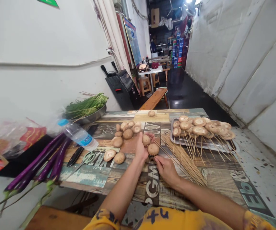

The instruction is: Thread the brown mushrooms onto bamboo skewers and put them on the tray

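Note:
My left hand (141, 148) is raised above the patterned wooden tabletop (92, 174), its fingers closed around a shiitake mushroom (146, 140). Just beside it, a second mushroom (153, 149) sits close to my right hand (167, 171), which pinches a thin bamboo skewer (157, 152). Whether that skewer pierces the mushroom is hidden. Several loose mushrooms (124, 134) lie left of my hands. A bundle of bamboo skewers (183, 159) lies to the right, below a metal tray (214, 147) of skewered mushrooms.
Scissors (86, 158), a black-handled knife (74, 156) and a water bottle (79, 135) lie at the table's left. Purple eggplants (39, 159) and a steel bowl of greens (90, 116) are beyond them. A wooden bench (154, 98) stands past the far edge.

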`<state>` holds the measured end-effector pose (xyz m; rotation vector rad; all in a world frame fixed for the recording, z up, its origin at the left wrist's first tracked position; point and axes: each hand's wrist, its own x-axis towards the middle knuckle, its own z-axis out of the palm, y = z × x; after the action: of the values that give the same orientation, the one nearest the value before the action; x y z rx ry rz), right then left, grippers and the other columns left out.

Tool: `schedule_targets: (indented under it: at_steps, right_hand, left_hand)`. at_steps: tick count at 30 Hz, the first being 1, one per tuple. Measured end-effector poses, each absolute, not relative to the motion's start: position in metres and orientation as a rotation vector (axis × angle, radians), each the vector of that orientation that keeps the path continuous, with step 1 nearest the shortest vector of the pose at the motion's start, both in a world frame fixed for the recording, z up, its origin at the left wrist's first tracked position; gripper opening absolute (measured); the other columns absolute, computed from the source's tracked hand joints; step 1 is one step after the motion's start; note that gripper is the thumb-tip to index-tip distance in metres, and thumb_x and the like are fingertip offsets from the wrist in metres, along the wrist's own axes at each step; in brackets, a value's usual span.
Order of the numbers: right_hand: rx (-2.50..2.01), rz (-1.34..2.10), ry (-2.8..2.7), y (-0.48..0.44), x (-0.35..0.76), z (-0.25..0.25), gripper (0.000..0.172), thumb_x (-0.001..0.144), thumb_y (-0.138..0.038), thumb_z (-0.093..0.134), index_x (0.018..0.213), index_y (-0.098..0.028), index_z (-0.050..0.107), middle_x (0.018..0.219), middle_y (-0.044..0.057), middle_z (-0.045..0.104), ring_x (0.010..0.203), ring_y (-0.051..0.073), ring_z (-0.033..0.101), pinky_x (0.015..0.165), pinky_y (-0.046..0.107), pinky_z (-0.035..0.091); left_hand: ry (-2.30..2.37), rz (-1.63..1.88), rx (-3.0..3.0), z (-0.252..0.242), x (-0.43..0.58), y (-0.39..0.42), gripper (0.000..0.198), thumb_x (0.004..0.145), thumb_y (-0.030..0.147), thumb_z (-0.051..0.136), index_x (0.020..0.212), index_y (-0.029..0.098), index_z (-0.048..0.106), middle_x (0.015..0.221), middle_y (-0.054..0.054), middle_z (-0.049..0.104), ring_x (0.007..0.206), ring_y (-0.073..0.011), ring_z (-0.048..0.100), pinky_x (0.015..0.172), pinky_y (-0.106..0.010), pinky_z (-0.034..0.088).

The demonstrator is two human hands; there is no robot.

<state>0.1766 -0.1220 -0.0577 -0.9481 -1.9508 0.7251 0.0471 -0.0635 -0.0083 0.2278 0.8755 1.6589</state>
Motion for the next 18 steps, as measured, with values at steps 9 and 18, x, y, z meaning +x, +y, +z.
schedule_targets:
  at_steps: [9,18]
  right_hand:
    - [-0.985,0.707,-1.948,-0.122,0.1772,-0.0583,0.032,0.093,-0.021,0.037,0.07,-0.018,0.058,0.06,0.002,0.057,0.053,0.013,0.05,0.055,0.023,0.033]
    - [-0.973,0.711,-1.913,-0.1251,0.1762,-0.0577,0.031,0.093,-0.021,0.037,0.068,-0.018,0.054,0.056,-0.001,0.05,0.051,0.012,0.045,0.054,0.023,0.031]
  left_hand:
    - [0.839,1.635,0.24,-0.0123,0.0507,-0.0653,0.034,0.09,0.042,0.047,0.082,0.013,0.062,0.078,-0.007,0.068,0.082,-0.0201,0.069,0.089,-0.039,0.052]
    - [0.792,1.586,0.261,-0.0134,0.0528,-0.067,0.032,0.087,0.042,0.052,0.084,0.012,0.063,0.079,-0.008,0.068,0.084,-0.0207,0.068,0.089,-0.039,0.051]
